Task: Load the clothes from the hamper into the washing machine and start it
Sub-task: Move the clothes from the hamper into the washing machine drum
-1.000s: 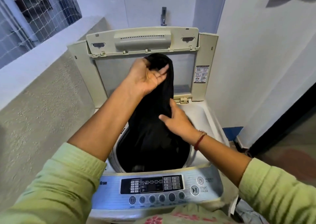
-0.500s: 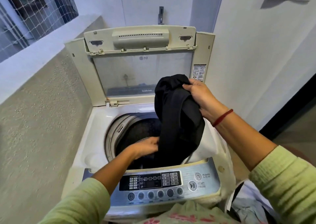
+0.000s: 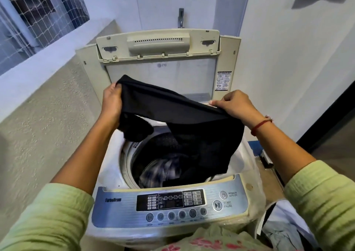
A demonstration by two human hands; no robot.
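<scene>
A black garment is held stretched over the washer; its left end is gripped by the left hand; its right edge is pinched by the right hand.

A home laundry corner is indicated by a top-loading washing machine set below a wall tap beside a netted window.

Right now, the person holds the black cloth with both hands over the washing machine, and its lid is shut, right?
Not quite: the lid is open, standing up at the back, as the head view shows. The rest holds: the left hand and right hand both grip the black cloth over the washing machine.
</scene>
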